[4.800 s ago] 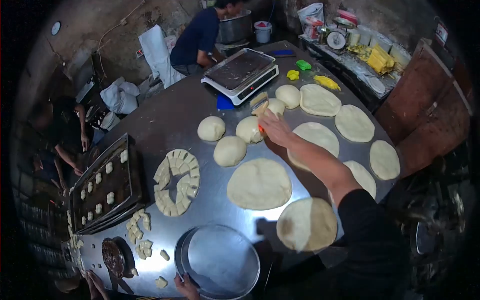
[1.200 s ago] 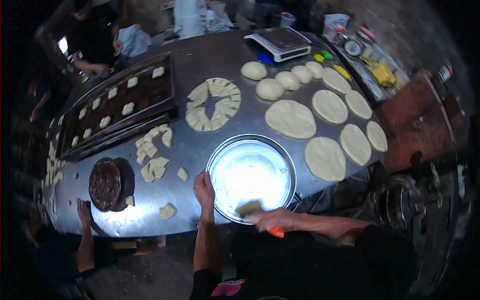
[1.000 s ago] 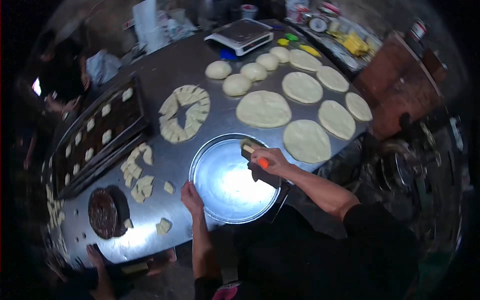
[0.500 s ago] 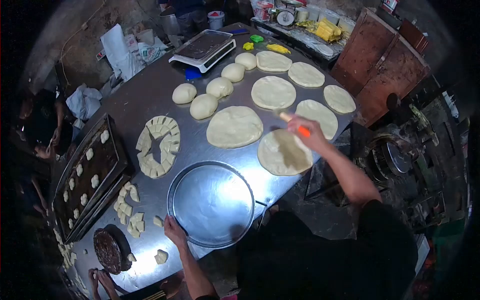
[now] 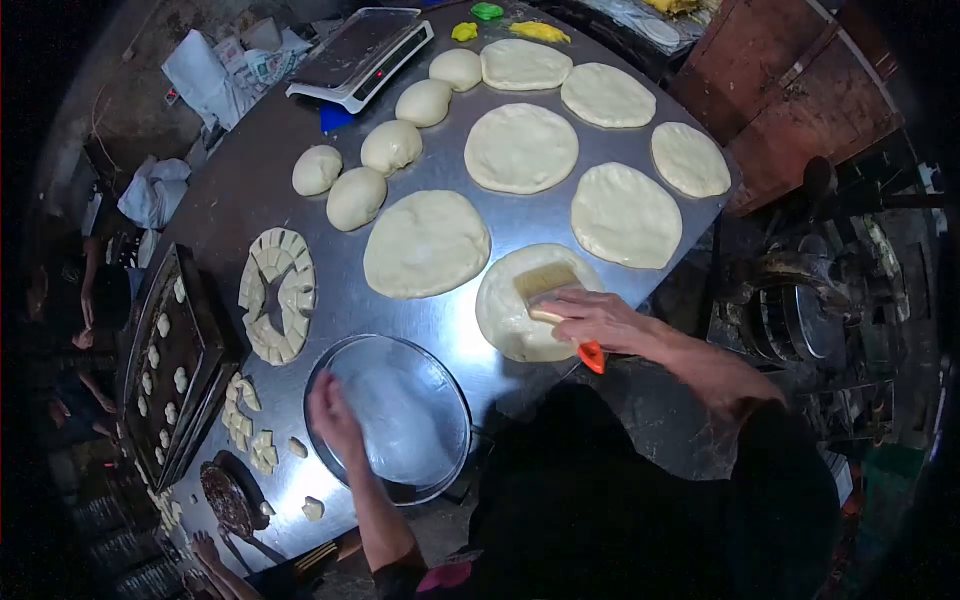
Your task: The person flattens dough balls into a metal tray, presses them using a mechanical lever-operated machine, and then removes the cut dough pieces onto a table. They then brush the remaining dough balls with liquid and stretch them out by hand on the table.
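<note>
My right hand (image 5: 590, 318) is closed round a wide brush (image 5: 552, 280) with an orange handle end. The bristles rest on a flat dough round (image 5: 512, 325) near the table's front edge. Over the left side of a large round metal pan (image 5: 400, 415) is my left hand (image 5: 335, 415), smeared by motion, so its fingers cannot be read. Other flat dough rounds (image 5: 427, 244) lie beyond the brush, and several smooth dough balls (image 5: 356, 198) sit further left.
On the metal table (image 5: 340, 285) are a ring of cut dough (image 5: 297, 300), a scale (image 5: 365, 55) and a dark round pan (image 5: 230, 498). Stacked trays (image 5: 185, 370) stand left. Co-workers' hands (image 5: 205, 550) show at the lower left.
The brush in my right hand has come down onto the near dough round. My left hand has moved from the pan's rim to over its left side. The whole view has shifted.
</note>
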`<move>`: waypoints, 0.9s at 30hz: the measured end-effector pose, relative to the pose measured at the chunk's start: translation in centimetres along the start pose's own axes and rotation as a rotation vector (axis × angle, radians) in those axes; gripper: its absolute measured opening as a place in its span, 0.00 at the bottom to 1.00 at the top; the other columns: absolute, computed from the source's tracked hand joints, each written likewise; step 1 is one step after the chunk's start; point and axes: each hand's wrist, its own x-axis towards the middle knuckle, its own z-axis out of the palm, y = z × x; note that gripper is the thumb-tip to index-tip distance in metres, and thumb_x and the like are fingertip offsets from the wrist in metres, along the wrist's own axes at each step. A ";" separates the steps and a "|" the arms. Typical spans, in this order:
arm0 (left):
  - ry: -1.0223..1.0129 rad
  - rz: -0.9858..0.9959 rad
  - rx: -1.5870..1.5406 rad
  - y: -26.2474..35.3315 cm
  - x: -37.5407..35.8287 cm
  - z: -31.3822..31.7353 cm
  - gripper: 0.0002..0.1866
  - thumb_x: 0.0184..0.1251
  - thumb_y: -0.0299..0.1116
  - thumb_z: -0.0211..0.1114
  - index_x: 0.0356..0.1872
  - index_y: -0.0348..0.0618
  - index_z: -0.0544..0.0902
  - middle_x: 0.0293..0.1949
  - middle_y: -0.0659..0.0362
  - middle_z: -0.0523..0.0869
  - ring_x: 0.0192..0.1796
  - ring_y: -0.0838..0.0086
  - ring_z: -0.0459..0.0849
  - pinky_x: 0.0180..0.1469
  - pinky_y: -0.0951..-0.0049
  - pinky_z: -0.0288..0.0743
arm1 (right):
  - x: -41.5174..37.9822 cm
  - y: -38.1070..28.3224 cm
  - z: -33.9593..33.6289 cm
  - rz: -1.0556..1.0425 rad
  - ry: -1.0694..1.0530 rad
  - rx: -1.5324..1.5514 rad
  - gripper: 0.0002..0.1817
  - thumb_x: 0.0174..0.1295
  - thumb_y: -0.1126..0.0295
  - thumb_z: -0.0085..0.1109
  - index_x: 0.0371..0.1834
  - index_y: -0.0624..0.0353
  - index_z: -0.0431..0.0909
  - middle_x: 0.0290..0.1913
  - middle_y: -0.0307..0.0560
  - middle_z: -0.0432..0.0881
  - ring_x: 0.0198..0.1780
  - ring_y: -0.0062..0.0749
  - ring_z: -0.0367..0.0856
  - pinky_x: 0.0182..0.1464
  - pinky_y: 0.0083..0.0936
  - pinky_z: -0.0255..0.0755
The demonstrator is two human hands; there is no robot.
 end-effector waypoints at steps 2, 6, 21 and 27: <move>-0.234 0.085 -0.101 3.9 0.5 4.9 0.13 0.70 0.29 0.61 0.52 0.36 0.82 0.45 0.51 0.86 0.48 0.68 0.85 0.51 0.71 0.76 | 0.1 2.1 -2.7 -0.121 0.018 0.062 0.06 0.53 0.75 0.64 0.33 0.58 0.77 0.63 0.50 0.75 0.67 0.45 0.72 0.62 0.35 0.73; -0.594 0.263 -0.231 11.0 1.3 15.5 0.15 0.64 0.28 0.65 0.51 0.37 0.82 0.45 0.47 0.85 0.48 0.60 0.85 0.52 0.67 0.77 | 0.7 8.8 -9.4 -0.034 0.333 -0.405 0.06 0.51 0.73 0.68 0.30 0.55 0.79 0.63 0.50 0.76 0.65 0.44 0.74 0.66 0.34 0.71; -0.846 1.069 0.004 19.0 3.3 19.2 0.07 0.52 0.33 0.65 0.31 0.44 0.80 0.34 0.53 0.82 0.38 0.60 0.82 0.42 0.62 0.74 | 3.1 4.1 -3.3 0.443 -0.242 -0.022 0.18 0.51 0.63 0.68 0.43 0.60 0.80 0.43 0.56 0.82 0.44 0.51 0.81 0.49 0.37 0.74; -1.291 -0.113 -0.382 13.9 4.6 21.9 0.22 0.66 0.43 0.62 0.52 0.36 0.80 0.44 0.57 0.84 0.45 0.76 0.80 0.44 0.70 0.74 | 0.7 7.4 1.8 0.778 0.184 1.306 0.21 0.59 0.57 0.66 0.49 0.61 0.79 0.50 0.48 0.79 0.49 0.29 0.79 0.51 0.26 0.73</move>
